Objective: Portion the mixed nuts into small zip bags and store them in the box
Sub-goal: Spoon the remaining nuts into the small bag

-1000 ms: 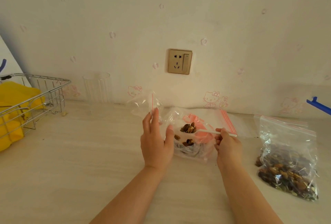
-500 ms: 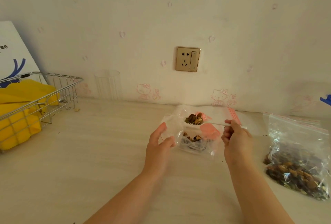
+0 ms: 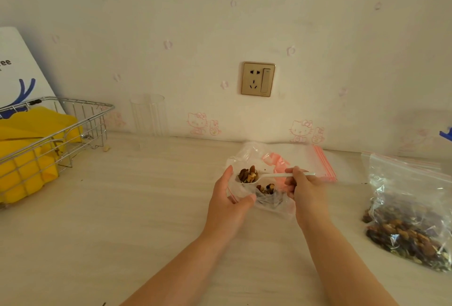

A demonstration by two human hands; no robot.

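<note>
Spoon [image 3: 269, 175] w/ nuts in right hand [image 3: 305, 188]; left hand [image 3: 228, 204] holds bag [image 3: 264, 198].

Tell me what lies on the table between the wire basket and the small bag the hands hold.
In the head view, mostly bare pale wooden tabletop lies between the metal wire basket and the small clear zip bag; only a small pale scrap sits beside the basket.

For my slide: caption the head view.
Right hand spoons nuts into small zip bag held by left hand.
</note>
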